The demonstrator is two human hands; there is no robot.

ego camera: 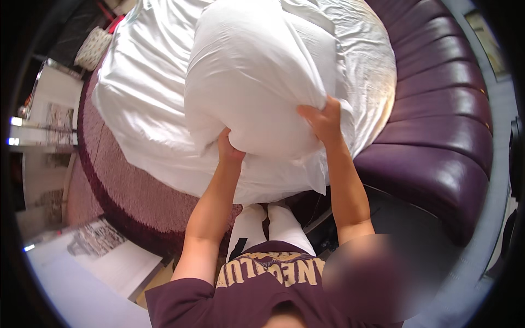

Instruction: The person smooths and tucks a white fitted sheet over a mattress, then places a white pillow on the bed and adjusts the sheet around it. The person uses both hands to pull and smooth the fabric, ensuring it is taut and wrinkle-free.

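A bulky white duvet or large pillow in a smooth cover (254, 82) is bunched up before me, above the bed. My left hand (230, 148) grips its near edge, pressing a deep fold into the cloth with the thumb on top. My right hand (324, 119) clasps its right side, thumb and fingers around the fabric; some fingers are hidden behind it. Beneath and around it spreads a creased white sheet (143, 98), which drapes over the near edge of the bed.
A purple padded leather headboard (443, 106) curves along the right side. A round mauve shag rug (135, 176) lies at left and below the bed. White cabinets (53, 102) stand at far left, with a printed white surface (102, 254) nearer. A patterned cushion (93, 48) lies at upper left.
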